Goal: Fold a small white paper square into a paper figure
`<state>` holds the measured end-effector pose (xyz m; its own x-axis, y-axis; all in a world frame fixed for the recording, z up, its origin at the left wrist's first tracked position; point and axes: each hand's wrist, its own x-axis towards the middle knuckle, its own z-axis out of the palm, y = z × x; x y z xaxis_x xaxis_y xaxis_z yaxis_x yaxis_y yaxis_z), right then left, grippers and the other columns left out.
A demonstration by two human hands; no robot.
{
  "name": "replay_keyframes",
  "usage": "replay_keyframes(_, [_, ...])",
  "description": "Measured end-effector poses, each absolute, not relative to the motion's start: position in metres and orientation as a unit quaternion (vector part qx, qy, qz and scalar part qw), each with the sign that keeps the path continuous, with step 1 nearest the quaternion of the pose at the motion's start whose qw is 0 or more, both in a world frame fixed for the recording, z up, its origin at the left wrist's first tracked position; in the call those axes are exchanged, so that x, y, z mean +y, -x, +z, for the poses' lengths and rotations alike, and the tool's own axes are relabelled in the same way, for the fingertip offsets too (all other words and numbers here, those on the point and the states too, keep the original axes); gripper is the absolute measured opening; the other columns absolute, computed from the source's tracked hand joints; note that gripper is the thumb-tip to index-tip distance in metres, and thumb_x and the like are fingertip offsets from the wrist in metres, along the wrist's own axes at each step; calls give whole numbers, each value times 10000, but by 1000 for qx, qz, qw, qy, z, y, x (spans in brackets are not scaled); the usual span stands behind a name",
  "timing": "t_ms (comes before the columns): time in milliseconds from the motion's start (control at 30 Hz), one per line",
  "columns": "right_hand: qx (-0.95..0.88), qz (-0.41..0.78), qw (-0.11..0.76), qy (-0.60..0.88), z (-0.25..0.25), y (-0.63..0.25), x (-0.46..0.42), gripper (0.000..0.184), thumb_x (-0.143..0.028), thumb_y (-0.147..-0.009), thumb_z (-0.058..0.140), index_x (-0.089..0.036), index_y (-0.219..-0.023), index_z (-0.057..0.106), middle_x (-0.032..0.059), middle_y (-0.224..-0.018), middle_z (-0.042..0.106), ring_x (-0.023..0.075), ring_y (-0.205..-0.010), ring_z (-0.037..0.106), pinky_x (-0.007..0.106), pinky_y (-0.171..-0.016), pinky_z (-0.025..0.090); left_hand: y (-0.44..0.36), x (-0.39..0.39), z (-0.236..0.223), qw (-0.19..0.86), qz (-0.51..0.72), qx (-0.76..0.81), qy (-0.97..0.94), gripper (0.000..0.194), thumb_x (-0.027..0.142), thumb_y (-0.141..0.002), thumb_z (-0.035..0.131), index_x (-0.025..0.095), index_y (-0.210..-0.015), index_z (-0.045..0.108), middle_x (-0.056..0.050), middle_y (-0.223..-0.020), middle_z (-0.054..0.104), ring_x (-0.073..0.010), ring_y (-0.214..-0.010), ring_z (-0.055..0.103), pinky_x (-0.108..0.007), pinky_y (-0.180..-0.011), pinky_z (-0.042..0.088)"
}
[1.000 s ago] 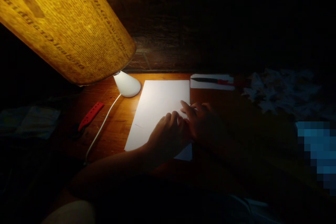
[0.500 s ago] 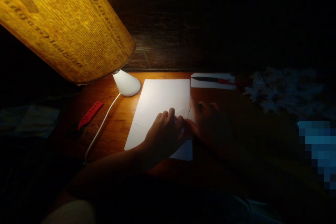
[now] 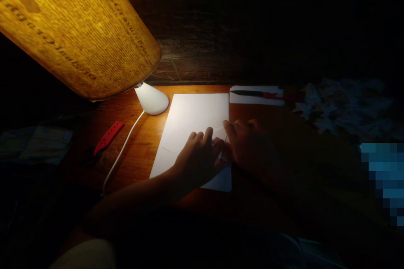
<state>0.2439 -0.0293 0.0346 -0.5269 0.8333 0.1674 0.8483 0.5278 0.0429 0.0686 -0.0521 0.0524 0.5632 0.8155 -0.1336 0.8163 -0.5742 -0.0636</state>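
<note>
A large white sheet of paper (image 3: 195, 113) lies on the wooden table under the lamp light. Over its right part, my left hand (image 3: 200, 151) is closed with its fingers curled round a small piece of white paper (image 3: 220, 133). My right hand (image 3: 244, 138) pinches the same piece from the right, its thumb and fingers close to my left fingertips. A crease or edge shows on the piece between the hands. Much of it is hidden by my fingers and by shadow.
A lamp with a printed yellow shade (image 3: 94, 29), white base (image 3: 153, 100) and cord (image 3: 123, 148) stands left. Nearby lies a red handle (image 3: 109, 136). Behind, a knife (image 3: 249, 93) rests on white paper slips (image 3: 243, 100). Folded paper pieces (image 3: 334, 109) are heaped right.
My right thumb and fingers have shifted slightly down and left, closer to my left fingers, over the small paper piece. My left hand has barely moved.
</note>
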Motion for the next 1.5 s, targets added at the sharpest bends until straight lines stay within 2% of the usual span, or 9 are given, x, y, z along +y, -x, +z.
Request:
replay_keyframes(133, [-884, -37, 55, 462, 34, -244, -24, 244, -200, -1033, 573, -102, -1218, 698, 151, -1018, 772, 296, -923, 626, 415, -797, 306, -65, -45, 53, 22, -58, 448, -892, 554, 690, -1004, 663, 164, -1169, 713, -176, -1182, 654, -311, -953, 679, -450, -837, 557])
replay_keyframes(333, [-868, 25, 115, 482, 19, -250, -13, 406, -355, -1043, 621, -116, -1370, 652, 164, -1223, 754, 330, -1083, 629, 422, -845, 362, -59, -22, 55, 42, -56, 538, -840, 362, 426, -1106, 560, 86, -1188, 655, -193, -1215, 641, -258, -873, 662, -397, -776, 534])
replay_keyframes(500, [-852, 59, 185, 486, 6, -257, -8, 443, -373, -971, 698, -105, -1324, 679, 186, -1246, 698, 342, -1137, 611, 423, -900, 445, -54, -6, 48, 75, -53, 551, -829, 367, 404, -1028, 689, 74, -1185, 650, -181, -1171, 663, -255, -865, 632, -411, -799, 516])
replay_keyframes(733, [-827, 152, 282, 462, 0, -264, 0, 143, -266, -870, 697, -208, -963, 605, 114, -1101, 661, 265, -980, 612, 391, -843, 472, -44, 4, 34, 155, 64, 542, -824, 205, 332, -900, 782, 173, -949, 663, -65, -970, 657, -173, -761, 539, -328, -693, 427])
replay_keyframes(933, [-769, 309, 323, 457, -7, -268, 4, 112, -248, -905, 642, -227, -1009, 605, 10, -865, 657, 184, -731, 575, 339, -714, 449, -37, 14, 24, 345, 174, 494, -779, 96, 243, -885, 705, 170, -914, 648, 16, -746, 620, -115, -668, 533, -268, -628, 409])
replay_keyframes(1033, [-785, 301, 328, 431, -8, -270, 3, 227, -287, -924, 685, -206, -1134, 653, 33, -954, 683, 195, -796, 610, 336, -728, 458, -36, 15, 23, 318, 168, 481, -800, 159, 275, -885, 739, 160, -991, 708, -30, -882, 700, -134, -748, 609, -275, -670, 448])
replay_keyframes(1167, [-841, 205, 295, 404, -8, -269, 2, 285, -356, -900, 809, -181, -1099, 703, 71, -1042, 672, 230, -941, 624, 354, -818, 458, -40, 11, 23, 255, 137, 456, -841, 272, 361, -887, 819, 176, -1071, 745, -74, -1078, 720, -183, -896, 673, -307, -783, 510])
replay_keyframes(1367, [-836, 210, 294, 412, -11, -269, 4, 199, -303, -909, 825, -202, -1051, 730, 64, -1098, 654, 227, -993, 633, 349, -874, 482, -40, 8, 32, 177, 84, 477, -857, 221, 312, -925, 790, 148, -1061, 730, -113, -1135, 680, -222, -920, 657, -366, -829, 541])
replay_keyframes(1500, [-832, 219, 291, 419, -10, -270, 5, 186, -286, -905, 820, -203, -1041, 723, 61, -1104, 650, 236, -1029, 642, 367, -913, 491, -19, 21, 40, 123, 81, 410, -900, 347, 342, -921, 799, 168, -1211, 718, -167, -1388, 634, -341, -1269, 603, -527, -1092, 499])
